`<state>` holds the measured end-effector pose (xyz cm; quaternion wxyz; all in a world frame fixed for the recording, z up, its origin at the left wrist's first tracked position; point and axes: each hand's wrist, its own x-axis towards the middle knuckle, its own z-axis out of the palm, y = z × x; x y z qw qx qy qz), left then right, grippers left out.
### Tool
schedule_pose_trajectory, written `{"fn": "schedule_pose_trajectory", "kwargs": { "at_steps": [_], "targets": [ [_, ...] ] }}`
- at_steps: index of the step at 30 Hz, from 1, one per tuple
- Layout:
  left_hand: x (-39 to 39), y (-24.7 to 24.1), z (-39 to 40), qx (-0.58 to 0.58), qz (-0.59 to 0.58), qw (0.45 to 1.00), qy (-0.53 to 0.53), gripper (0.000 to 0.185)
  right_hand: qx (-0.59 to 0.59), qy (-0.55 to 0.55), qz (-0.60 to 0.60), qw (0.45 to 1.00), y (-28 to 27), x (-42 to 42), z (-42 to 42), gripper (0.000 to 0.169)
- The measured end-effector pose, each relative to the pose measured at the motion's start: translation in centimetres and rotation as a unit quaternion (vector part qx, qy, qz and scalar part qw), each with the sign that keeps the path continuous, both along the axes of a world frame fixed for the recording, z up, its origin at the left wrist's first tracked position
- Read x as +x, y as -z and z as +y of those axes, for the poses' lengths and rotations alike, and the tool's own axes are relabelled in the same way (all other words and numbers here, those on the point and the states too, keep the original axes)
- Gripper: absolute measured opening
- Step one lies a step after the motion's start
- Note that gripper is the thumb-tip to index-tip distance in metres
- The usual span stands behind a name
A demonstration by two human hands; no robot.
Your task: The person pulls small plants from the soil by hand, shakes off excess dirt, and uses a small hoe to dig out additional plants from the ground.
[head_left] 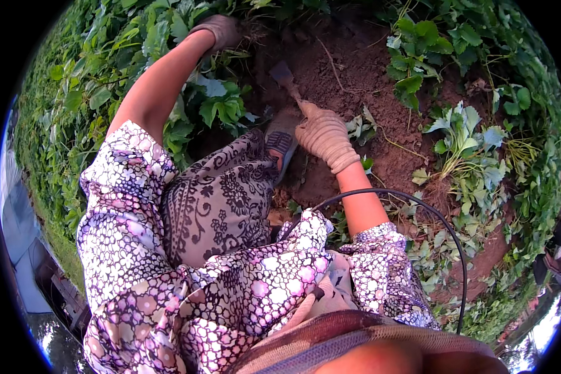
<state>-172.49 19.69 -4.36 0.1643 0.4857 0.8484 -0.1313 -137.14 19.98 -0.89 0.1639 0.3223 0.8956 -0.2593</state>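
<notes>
My right hand (326, 135), in a soiled, ribbed work glove, is shut on a small hand trowel (282, 74). Its narrow, flat blade points away from me over loose brown soil (355, 61). At the upper left, my left hand (220, 32) reaches in a similar glove among leafy green plants (222, 103). Its fingers are turned away, and stringy roots or dry stems (252, 32) show beside them; whether it grips them is unclear. My shod foot (282, 142) stands on the soil between the plants and my right hand.
An uprooted bunch of leafy plants (463, 145) lies on the right, its roots (439, 189) exposed. Cut or wilted leaves (463, 243) litter the ground below it. Dense greenery (51, 121) borders the left. A black cable (451, 229) loops past my right forearm.
</notes>
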Motion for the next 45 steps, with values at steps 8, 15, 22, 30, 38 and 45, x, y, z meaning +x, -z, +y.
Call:
{"fn": "schedule_pose_trajectory", "kwargs": {
  "at_steps": [8,15,22,30,38,45],
  "targets": [
    [8.2,5.4,-0.2,-0.080,0.121,0.958,0.247,0.042,-0.068,-0.002,0.145,0.987,4.2,-3.8,3.4,0.024],
    [7.7,8.4,0.3,-0.082,0.158,0.954,0.241,0.038,-0.045,0.022,0.057,0.997,3.3,-9.4,-0.8,0.026],
    [9.5,7.6,0.4,-0.119,0.168,0.956,0.209,0.029,-0.109,0.185,0.093,0.972,6.9,-9.4,-4.1,0.037],
    [6.1,5.3,0.5,-0.092,0.093,0.972,0.195,0.030,-0.461,0.369,0.289,0.754,11.1,-7.0,-4.0,0.062],
    [6.4,3.0,1.6,-0.080,0.107,0.967,0.217,0.032,0.018,0.028,0.285,0.958,14.5,-10.0,-1.2,0.012],
    [6.3,0.1,0.1,-0.091,0.026,0.986,0.138,0.034,-0.611,0.428,0.320,0.584,6.5,-5.0,-1.4,0.012]
  ]
}}
